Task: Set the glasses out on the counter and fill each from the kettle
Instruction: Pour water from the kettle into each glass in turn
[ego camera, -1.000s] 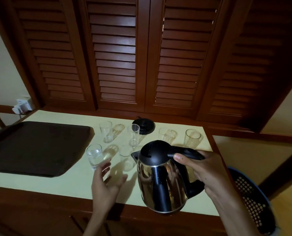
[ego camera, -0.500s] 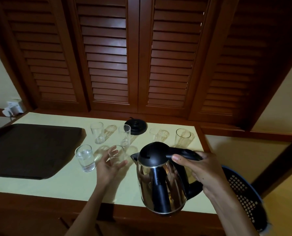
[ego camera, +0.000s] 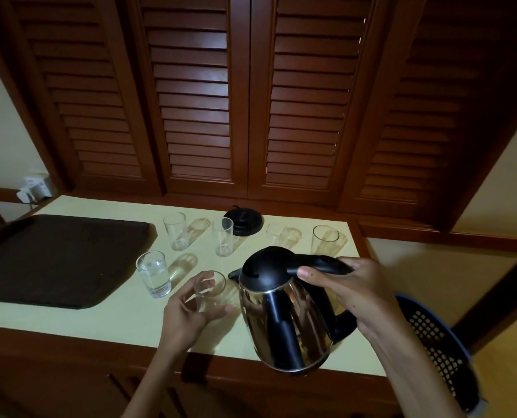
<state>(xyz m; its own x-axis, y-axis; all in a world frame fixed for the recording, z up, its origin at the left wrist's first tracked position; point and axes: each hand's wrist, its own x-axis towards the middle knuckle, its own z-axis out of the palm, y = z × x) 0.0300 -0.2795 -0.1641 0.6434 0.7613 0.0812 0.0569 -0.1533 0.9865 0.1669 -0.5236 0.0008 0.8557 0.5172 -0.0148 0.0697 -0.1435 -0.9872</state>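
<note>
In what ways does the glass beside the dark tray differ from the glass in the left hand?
The glass beside the tray holds water; the glass in the left hand looks empty. The glass beside the tray stands free and untouched, while the left hand curls its fingers round the other, right by the spout of the kettle. Both are clear, upright glasses.

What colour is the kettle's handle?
Black, like the lid; the kettle body is shiny silver metal. The head view shows it.
</note>
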